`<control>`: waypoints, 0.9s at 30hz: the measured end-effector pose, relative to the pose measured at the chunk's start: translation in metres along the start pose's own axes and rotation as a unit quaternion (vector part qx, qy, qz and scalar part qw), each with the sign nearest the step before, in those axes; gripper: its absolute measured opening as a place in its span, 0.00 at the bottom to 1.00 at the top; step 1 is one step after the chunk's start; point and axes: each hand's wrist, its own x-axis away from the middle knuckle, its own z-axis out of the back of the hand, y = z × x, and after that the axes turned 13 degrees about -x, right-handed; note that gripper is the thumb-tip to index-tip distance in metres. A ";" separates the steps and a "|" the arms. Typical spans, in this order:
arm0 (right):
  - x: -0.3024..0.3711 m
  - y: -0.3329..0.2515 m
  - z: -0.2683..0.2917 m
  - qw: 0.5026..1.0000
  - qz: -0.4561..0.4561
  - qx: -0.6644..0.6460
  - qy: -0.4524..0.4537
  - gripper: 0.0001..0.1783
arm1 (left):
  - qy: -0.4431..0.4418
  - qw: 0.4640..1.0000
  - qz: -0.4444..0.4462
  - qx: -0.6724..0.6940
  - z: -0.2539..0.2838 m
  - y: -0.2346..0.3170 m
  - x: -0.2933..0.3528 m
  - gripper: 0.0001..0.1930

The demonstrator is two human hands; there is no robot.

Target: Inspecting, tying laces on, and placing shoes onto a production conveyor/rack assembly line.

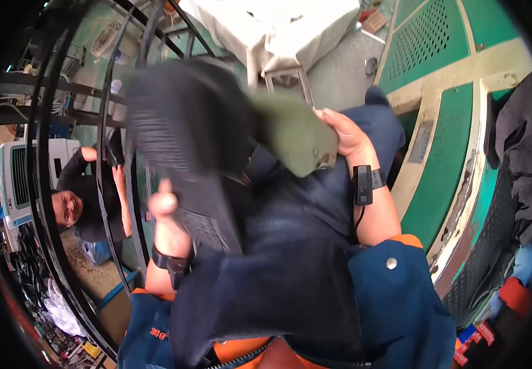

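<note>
A black shoe, blurred by motion, is held up over my lap with its ribbed sole turned partly toward me. My left hand grips it at the left edge near the narrower end; most of its fingers are hidden behind the shoe. An olive-green block shaped like a shoe last sticks out from the shoe's right side. Closed around the block's outer end is my right hand, thumb on top. How far the last reaches into the shoe is hidden.
Black metal bars stand close on my left. Beyond them a person in black handles a dark object. A cloth-covered table is ahead; a green and cream machine stands at right. Dark cloth pieces lie far right.
</note>
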 end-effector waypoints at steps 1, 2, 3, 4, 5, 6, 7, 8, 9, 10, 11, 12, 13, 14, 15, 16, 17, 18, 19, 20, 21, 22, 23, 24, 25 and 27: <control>0.013 0.007 0.001 0.998 -0.001 -0.029 -0.048 0.42 | -0.018 0.994 -0.105 -0.035 -0.006 0.006 -0.010 0.46; 0.015 0.009 -0.015 0.996 0.004 -0.051 -0.068 0.43 | -0.051 0.991 -0.122 0.017 -0.001 0.014 -0.014 0.52; 0.013 0.012 -0.035 0.993 0.009 -0.070 -0.090 0.45 | -0.067 0.983 -0.170 -0.015 -0.008 0.027 -0.021 0.54; 0.008 0.014 -0.043 0.996 0.008 -0.063 -0.065 0.45 | 0.006 0.979 -0.203 -0.016 -0.004 0.026 -0.019 0.53; -0.004 0.013 -0.048 0.998 0.003 -0.052 -0.046 0.46 | 0.081 0.966 -0.243 -0.019 0.003 0.022 -0.016 0.53; -0.016 0.017 -0.056 0.999 0.041 -0.025 -0.015 0.42 | 0.076 0.975 -0.211 -0.002 0.012 0.020 -0.008 0.51; -0.025 0.014 -0.068 0.994 0.084 0.000 0.064 0.37 | 0.065 0.981 -0.182 0.018 0.022 0.019 0.000 0.50; -0.045 0.004 -0.072 0.995 0.076 0.018 0.069 0.35 | 0.050 0.982 -0.181 -0.035 0.029 0.022 0.011 0.45; -0.059 -0.013 -0.079 0.993 0.076 0.046 0.081 0.32 | 0.103 0.972 -0.201 -0.071 0.036 0.017 0.023 0.46; -0.079 -0.034 -0.091 0.991 0.092 0.020 0.092 0.30 | 0.127 0.973 -0.185 -0.046 0.054 0.007 0.032 0.47; -0.101 -0.051 -0.077 0.983 0.128 0.008 0.128 0.26 | 0.135 0.973 -0.183 -0.041 0.036 0.010 0.027 0.50; -0.127 -0.067 -0.055 0.973 0.178 -0.069 0.128 0.26 | 0.138 0.968 -0.199 -0.063 0.028 0.012 0.018 0.51; -0.147 -0.076 -0.040 0.956 0.215 -0.151 0.131 0.25 | 0.153 0.962 -0.211 -0.082 0.020 0.013 0.020 0.53; -0.170 -0.060 -0.046 0.936 0.246 -0.157 0.198 0.26 | 0.201 0.939 -0.247 -0.128 0.018 0.015 0.028 0.57; -0.183 -0.042 -0.049 0.948 0.207 -0.149 0.190 0.26 | 0.220 0.915 -0.269 -0.203 0.022 0.020 0.032 0.60; -0.178 -0.022 -0.083 0.988 0.071 -0.070 0.118 0.30 | 0.251 0.870 -0.314 -0.284 0.028 0.025 0.039 0.62; -0.167 -0.005 -0.106 0.997 -0.057 0.007 0.044 0.34 | 0.317 0.751 -0.336 -0.471 0.032 0.033 0.045 0.63; -0.159 0.015 -0.109 0.991 -0.090 -0.069 0.069 0.38 | 0.298 0.715 -0.330 -0.539 0.025 0.051 0.042 0.59; -0.146 0.034 -0.110 0.977 -0.121 -0.142 0.103 0.41 | 0.292 0.542 -0.382 -0.689 0.022 0.072 0.040 0.52; -0.131 0.047 -0.170 0.986 -0.166 0.012 0.030 0.43 | 0.275 0.487 -0.415 -0.718 0.033 0.077 0.040 0.45; -0.129 0.045 -0.191 0.965 -0.219 -0.100 -0.108 0.36 | 0.219 0.489 -0.363 -0.762 0.025 0.086 0.048 0.37; -0.136 0.061 -0.194 0.985 -0.153 0.065 -0.053 0.34 | 0.221 0.609 -0.311 -0.695 0.025 0.070 0.051 0.31; -0.140 0.079 -0.201 0.971 -0.071 0.230 -0.002 0.32 | 0.214 0.717 -0.264 -0.608 0.026 0.055 0.050 0.26; -0.144 0.093 -0.209 0.961 -0.060 0.269 0.009 0.31 | 0.230 0.777 -0.222 -0.542 0.033 0.044 0.047 0.22; -0.150 0.106 -0.207 0.952 -0.051 0.301 -0.006 0.30 | 0.244 0.829 -0.183 -0.468 0.041 0.035 0.044 0.17; -0.161 0.123 -0.198 0.946 -0.056 0.318 0.001 0.29 | 0.246 0.882 -0.138 -0.378 0.058 0.031 0.045 0.13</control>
